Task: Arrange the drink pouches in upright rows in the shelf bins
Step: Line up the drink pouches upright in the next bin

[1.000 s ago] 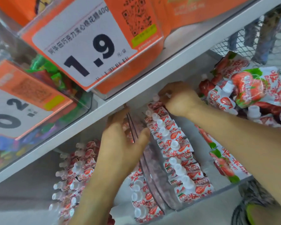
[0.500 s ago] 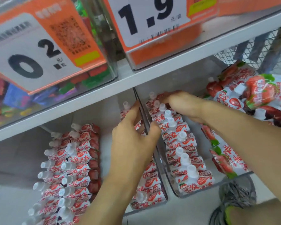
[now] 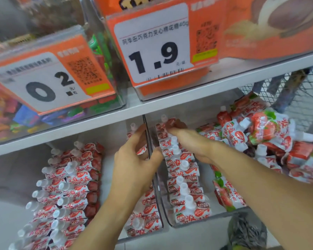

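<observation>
The clear plastic shelf bin (image 3: pixel 170 223) on the right holds a row of red-and-white spouted drink pouches (image 3: pixel 183 175) running front to back, its long axis pointing away from the person. The right hand (image 3: pixel 186 141) reaches to the rear end of that row, fingers curled on the rearmost pouch (image 3: pixel 171 122) (exact pinch partly hidden). The left hand (image 3: pixel 135 163), nearer the front, straddles the bin divider (image 3: pixel 146 130); its fingers curl over pouches in the neighbouring bin.

Your left hand (image 3: pixel 134 159) hides the pouches (image 3: pixel 148 212) beneath it; your right hand's (image 3: pixel 190 141) fingertips vanish among the row (image 3: pixel 184 179). The loose pile (image 3: pixel 271 141) runs off the frame's right edge, blurred.
</observation>
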A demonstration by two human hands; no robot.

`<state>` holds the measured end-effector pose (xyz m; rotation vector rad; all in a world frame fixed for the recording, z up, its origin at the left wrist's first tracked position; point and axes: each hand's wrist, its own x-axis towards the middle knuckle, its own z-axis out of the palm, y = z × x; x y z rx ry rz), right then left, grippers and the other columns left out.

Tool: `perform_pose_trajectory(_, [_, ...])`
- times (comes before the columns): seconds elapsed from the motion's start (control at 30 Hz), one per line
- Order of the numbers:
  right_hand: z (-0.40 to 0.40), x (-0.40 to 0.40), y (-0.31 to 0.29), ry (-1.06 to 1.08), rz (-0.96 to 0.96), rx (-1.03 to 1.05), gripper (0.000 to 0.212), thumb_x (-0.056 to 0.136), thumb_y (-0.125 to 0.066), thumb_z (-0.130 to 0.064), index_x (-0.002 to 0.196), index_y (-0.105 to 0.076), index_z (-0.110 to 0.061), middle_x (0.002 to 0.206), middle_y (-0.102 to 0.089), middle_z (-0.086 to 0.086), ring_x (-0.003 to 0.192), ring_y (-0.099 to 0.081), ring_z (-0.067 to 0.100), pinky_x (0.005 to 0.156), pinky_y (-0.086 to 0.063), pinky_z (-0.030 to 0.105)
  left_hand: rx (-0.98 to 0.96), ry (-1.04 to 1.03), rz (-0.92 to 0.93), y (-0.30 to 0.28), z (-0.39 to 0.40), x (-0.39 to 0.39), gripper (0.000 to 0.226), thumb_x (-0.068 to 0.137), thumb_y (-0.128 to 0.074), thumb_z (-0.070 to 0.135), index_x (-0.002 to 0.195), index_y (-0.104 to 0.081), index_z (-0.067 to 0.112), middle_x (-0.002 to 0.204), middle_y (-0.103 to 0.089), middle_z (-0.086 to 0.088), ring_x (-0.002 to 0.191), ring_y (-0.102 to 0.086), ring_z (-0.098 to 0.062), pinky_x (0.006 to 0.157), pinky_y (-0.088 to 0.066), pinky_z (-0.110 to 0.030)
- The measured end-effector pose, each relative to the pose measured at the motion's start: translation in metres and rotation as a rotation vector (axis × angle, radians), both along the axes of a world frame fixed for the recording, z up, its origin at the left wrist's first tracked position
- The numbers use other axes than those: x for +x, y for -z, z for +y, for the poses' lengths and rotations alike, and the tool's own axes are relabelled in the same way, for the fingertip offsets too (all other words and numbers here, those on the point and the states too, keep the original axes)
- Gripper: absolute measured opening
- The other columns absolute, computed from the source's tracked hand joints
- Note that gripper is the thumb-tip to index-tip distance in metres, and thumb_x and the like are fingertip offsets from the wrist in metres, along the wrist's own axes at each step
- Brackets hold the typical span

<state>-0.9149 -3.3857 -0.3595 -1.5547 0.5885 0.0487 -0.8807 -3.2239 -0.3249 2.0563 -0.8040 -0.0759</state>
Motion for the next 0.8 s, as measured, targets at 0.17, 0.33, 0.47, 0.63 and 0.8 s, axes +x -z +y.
perform_pose_trajectory(0.17, [0.014, -0.039, -0.024, -0.076, 0.188, -0.353, 0.078, 0.097, -0.033, -0.065, 0.156, -0.01, -0.02, 0.162, -0.025, 0.006, 0.146, -0.03, 0.028, 0.117, -0.026, 0.042, 0.037, 0.068, 0.082, -0.007, 0.011, -0.016, 0.064, 0.083, -0.07, 0.016, 0.129, -0.041, 0.048, 0.095, -0.053, 0.054, 0.095, -0.049, 0.03, 0.075, -0.038, 0.005])
perform_pose_trajectory(0.33, [0.039, -0.063, -0.025, -0.254, 0.249, -0.454, 0.073, 0.101, -0.028, -0.059, 0.157, 0.006, -0.027, 0.166, 0.001, -0.009, 0.15, -0.018, 0.023, 0.115, -0.022, 0.037, 0.082, 0.076, 0.11, 0.011, 0.025, -0.04, 0.083, 0.079, -0.068, 0.009, 0.134, -0.027, 0.055, 0.078, -0.054, 0.053, 0.072, -0.061, 0.015, 0.062, -0.047, -0.005])
perform_pose_trajectory(0.47, [0.032, -0.066, -0.021, -0.149, 0.169, -0.227, 0.08, 0.094, -0.047, -0.062, 0.153, 0.004, -0.047, 0.163, -0.006, -0.018, 0.148, -0.021, 0.012, 0.115, -0.022, 0.033, 0.098, 0.065, 0.044, 0.004, 0.024, -0.04, 0.076, 0.073, -0.06, 0.027, 0.111, -0.025, 0.083, 0.07, -0.055, 0.048, 0.066, -0.061, 0.004, 0.065, -0.05, -0.014])
perform_pose_trajectory(0.63, [0.027, -0.088, -0.025, -0.326, 0.178, -0.234, 0.069, 0.085, -0.059, -0.066, 0.144, -0.023, -0.055, 0.142, -0.035, -0.038, 0.127, -0.038, -0.015, 0.105, -0.035, 0.014, 0.104, 0.073, 0.073, 0.0, 0.026, -0.04, 0.079, 0.071, -0.062, 0.025, 0.111, -0.027, 0.084, 0.069, -0.058, 0.043, 0.061, -0.059, -0.003, 0.063, -0.053, -0.019])
perform_pose_trajectory(0.8, [0.035, -0.081, -0.017, -0.247, 0.135, -0.016, 0.1, 0.069, -0.086, -0.035, 0.151, -0.029, -0.036, 0.137, -0.056, -0.02, 0.122, -0.053, -0.002, 0.11, -0.041, 0.032, 0.226, 0.069, -0.012, -0.003, 0.023, -0.041, 0.093, 0.068, -0.065, 0.01, 0.131, -0.02, 0.063, 0.06, -0.061, 0.032, 0.053, -0.059, 0.001, 0.044, -0.037, -0.007])
